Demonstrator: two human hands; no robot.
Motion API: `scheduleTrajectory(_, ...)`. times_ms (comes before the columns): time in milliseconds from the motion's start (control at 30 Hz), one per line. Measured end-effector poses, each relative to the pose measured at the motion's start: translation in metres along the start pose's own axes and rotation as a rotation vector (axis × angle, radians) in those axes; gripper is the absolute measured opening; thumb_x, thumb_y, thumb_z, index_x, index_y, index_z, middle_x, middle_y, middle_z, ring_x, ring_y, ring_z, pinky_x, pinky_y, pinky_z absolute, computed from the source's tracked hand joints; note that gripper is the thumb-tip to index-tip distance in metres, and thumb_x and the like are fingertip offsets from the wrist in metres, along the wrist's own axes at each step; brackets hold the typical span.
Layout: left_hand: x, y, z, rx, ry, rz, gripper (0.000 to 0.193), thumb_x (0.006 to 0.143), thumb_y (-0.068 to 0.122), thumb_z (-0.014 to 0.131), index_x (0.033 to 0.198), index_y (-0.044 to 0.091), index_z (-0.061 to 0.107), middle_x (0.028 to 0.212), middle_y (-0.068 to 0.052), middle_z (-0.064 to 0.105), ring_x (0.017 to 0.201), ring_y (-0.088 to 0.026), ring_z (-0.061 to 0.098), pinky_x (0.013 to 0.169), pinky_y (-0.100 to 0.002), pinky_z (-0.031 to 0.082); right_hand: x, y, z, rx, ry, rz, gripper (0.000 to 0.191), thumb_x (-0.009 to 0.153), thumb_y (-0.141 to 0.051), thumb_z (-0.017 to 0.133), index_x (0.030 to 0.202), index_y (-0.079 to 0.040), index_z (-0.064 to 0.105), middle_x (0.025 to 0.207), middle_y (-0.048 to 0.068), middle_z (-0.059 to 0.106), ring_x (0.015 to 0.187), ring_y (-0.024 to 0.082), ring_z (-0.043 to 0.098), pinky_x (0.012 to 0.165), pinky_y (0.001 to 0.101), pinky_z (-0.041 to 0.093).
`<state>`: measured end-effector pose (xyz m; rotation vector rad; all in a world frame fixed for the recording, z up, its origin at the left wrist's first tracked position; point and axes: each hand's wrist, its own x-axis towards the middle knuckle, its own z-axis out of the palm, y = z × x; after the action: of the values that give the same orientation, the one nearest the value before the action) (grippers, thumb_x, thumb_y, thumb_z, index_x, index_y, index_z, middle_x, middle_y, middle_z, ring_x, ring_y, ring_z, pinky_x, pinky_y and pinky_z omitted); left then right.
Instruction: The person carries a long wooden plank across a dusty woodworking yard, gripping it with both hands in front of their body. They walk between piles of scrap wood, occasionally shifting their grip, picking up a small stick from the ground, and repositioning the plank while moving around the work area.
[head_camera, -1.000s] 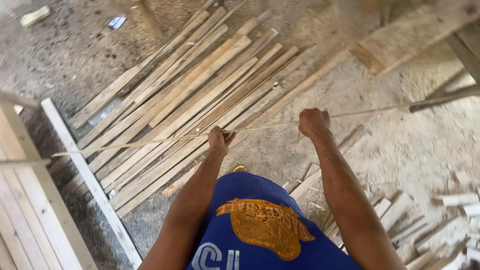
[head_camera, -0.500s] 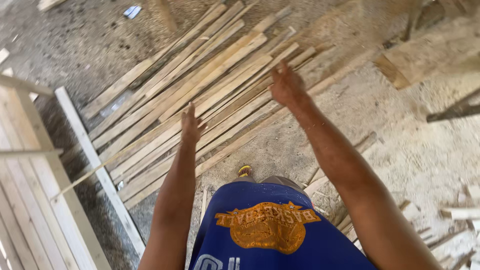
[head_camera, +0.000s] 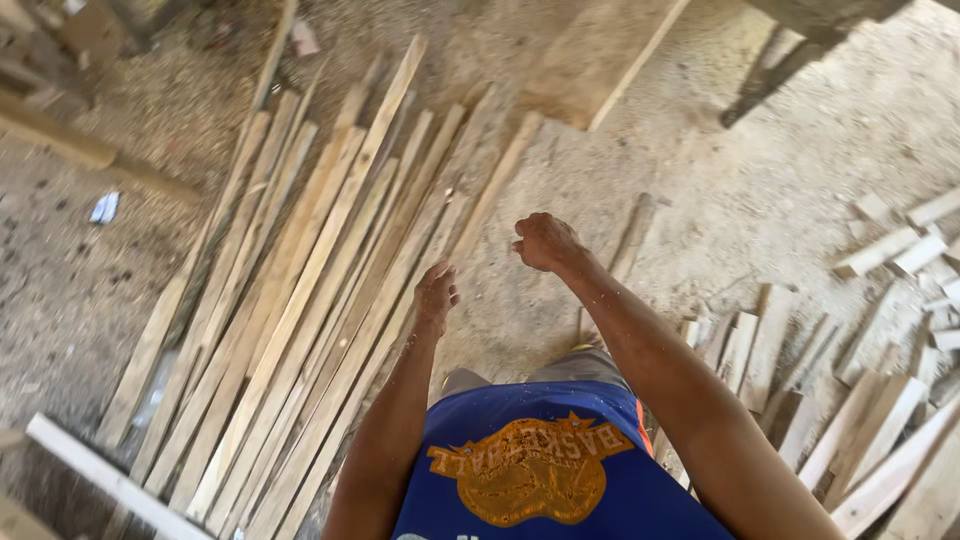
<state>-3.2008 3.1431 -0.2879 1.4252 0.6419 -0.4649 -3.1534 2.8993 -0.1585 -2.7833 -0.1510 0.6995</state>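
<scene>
My left hand (head_camera: 436, 296) hangs in the air over the right edge of a pile of long wooden slats (head_camera: 300, 300). It holds nothing and its fingers are loosely bent. My right hand (head_camera: 545, 241) is raised a little farther out over the dusty floor, curled into a loose fist with nothing in it. The slats lie side by side on the ground, running from the lower left up toward the top centre. My blue shirt with an orange print (head_camera: 540, 470) fills the bottom of the view.
Short wood offcuts (head_camera: 880, 420) are scattered on the floor at the right. A wide board (head_camera: 600, 60) lies at the top centre. A white painted batten (head_camera: 110, 480) crosses the lower left corner. Sawdust covers the floor.
One second ago both hands gripped a thin long strip held across my front. They let it go, it dropped toward the left, and now both hands are empty and my view has turned.
</scene>
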Motion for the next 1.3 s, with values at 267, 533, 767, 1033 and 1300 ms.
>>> scheduleTrajectory(267,0.0,0.024,0.259,0.155,-0.279,0.123,0.048,0.097,0.032,0.068,0.138,0.008,0.063,0.087,-0.001,0.062,0.071,-0.01,0.055,0.061,-0.026,0.049,-0.064,0.256,-0.021,0.132,0.288,0.003,0.034,0.091,-0.033,0.074,0.114,-0.008,0.072,0.11,0.016,0.071,0.11,0.037,0.064,0.091,0.0493,0.053)
scheduleTrajectory(533,-0.034,0.034,0.507,0.792,-0.587,0.297,0.047,0.096,0.042,0.069,0.132,0.011,0.067,0.103,-0.001,0.073,0.088,-0.011,0.069,0.076,-0.029,0.058,-0.15,0.431,-0.058,0.383,0.282,0.219,0.029,0.094,-0.031,0.07,0.11,-0.007,0.076,0.104,0.015,0.077,0.098,0.033,0.073,0.089,0.0456,0.057)
scheduleTrajectory(767,0.007,0.027,0.697,0.811,-0.699,0.322,0.039,0.089,0.036,0.074,0.115,0.007,0.076,0.093,-0.004,0.077,0.084,-0.013,0.07,0.077,-0.03,0.057,-0.153,0.61,-0.069,0.625,0.282,0.496,0.036,0.09,-0.036,0.073,0.113,-0.009,0.077,0.106,0.013,0.079,0.095,0.029,0.076,0.088,0.0414,0.059)
scheduleTrajectory(1033,0.071,0.086,0.938,1.009,-0.765,0.267,0.042,0.085,0.033,0.072,0.12,0.009,0.073,0.107,-0.009,0.078,0.099,-0.019,0.075,0.089,-0.033,0.058,-0.151,0.821,-0.145,0.672,0.245,0.671,0.033,0.091,-0.039,0.073,0.111,-0.013,0.079,0.113,0.007,0.078,0.107,0.025,0.072,0.097,0.0389,0.056)
scheduleTrajectory(1300,0.113,0.136,1.169,1.05,-0.828,0.454,0.044,0.088,0.038,0.072,0.12,0.007,0.073,0.11,-0.011,0.077,0.101,-0.022,0.073,0.092,-0.036,0.056,-0.113,1.016,-0.239,0.81,0.251,0.719,0.033,0.095,-0.036,0.07,0.117,-0.013,0.078,0.121,0.009,0.078,0.109,0.024,0.073,0.1,0.0398,0.056)
